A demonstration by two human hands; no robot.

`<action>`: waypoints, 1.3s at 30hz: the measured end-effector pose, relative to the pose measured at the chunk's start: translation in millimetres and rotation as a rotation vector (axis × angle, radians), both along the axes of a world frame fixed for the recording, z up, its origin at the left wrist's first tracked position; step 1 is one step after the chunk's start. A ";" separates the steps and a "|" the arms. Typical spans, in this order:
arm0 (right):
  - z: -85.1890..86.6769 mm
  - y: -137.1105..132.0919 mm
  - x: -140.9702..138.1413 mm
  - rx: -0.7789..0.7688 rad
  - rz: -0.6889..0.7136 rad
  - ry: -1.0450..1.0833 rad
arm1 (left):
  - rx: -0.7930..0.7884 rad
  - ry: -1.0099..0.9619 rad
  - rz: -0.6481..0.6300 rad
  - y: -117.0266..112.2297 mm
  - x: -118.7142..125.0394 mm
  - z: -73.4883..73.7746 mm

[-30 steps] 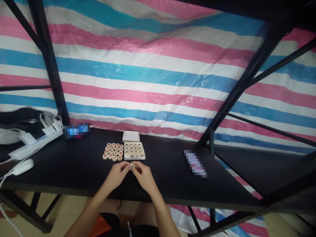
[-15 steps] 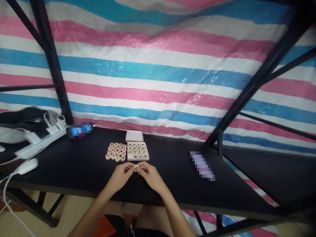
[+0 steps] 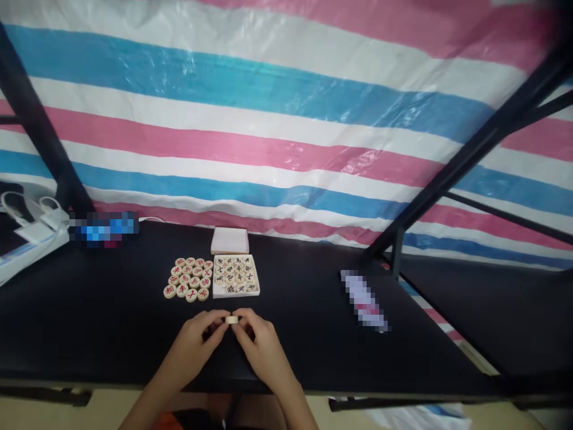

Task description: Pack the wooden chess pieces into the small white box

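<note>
A round, cream-coloured xiangqi piece (image 3: 231, 320) is pinched between the fingertips of both hands, its edge turned toward me. My left hand (image 3: 199, 334) grips it from the left and my right hand (image 3: 257, 334) from the right. Just beyond them sits an open white box (image 3: 236, 294) with rows of black-marked pieces (image 3: 239, 278); a gap shows at its front left corner. Left of the box, several red-marked pieces (image 3: 185, 279) lie in rows on the black table (image 3: 304, 334).
Behind the box lies a white box lid (image 3: 230, 240). A blurred pale object (image 3: 364, 301) rests at the right, and a blurred blue one (image 3: 107, 230) at the back left. A power strip (image 3: 36, 242) with cables stands at the left edge. Black metal posts (image 3: 447, 161) frame a striped sheet (image 3: 250, 125).
The held piece has tilted from showing its marked face to showing its edge. Both hands still hold it. My view has shifted, so the table's things appear further left.
</note>
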State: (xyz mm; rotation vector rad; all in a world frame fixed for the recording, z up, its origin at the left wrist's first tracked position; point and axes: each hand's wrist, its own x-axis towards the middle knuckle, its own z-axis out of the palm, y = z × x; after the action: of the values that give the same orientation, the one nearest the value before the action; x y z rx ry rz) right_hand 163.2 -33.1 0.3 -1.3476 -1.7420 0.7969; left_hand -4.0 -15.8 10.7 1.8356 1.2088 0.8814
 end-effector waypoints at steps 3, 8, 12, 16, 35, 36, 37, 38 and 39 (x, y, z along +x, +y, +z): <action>4.1 -2.9 1.5 -0.010 0.040 0.031 | -0.022 -0.029 -0.028 -1.0 -0.1 1.2; 6.9 -5.6 3.0 -0.043 0.067 0.044 | -0.097 -0.026 -0.007 0.3 -0.9 1.9; -1.1 -5.6 2.0 -0.055 0.034 0.056 | -0.089 -0.008 0.070 1.8 1.0 -2.0; -6.5 -3.5 1.2 -0.071 0.005 0.019 | -0.071 0.032 0.080 0.4 1.5 -6.7; -5.5 -3.6 2.2 0.060 -0.044 0.061 | 0.108 0.059 0.011 -1.6 2.4 -6.5; -6.6 -2.9 2.3 0.063 -0.052 0.070 | 0.164 0.058 0.013 -1.7 1.9 -7.4; -7.5 -2.2 2.5 0.064 -0.063 0.075 | 0.235 0.059 0.018 -0.8 1.3 -7.9; -8.2 -1.6 2.6 0.065 -0.073 0.073 | 0.316 0.069 0.030 1.3 0.8 -7.9; -8.6 -1.3 2.6 0.068 -0.076 0.065 | 0.402 0.092 0.047 4.8 0.3 -6.9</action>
State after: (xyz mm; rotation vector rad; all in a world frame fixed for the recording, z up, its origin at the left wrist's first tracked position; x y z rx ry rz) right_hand 165.8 -34.3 -8.3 -1.3208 -1.6429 0.7250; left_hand -3.7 -11.0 3.8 2.1917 1.1990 1.1414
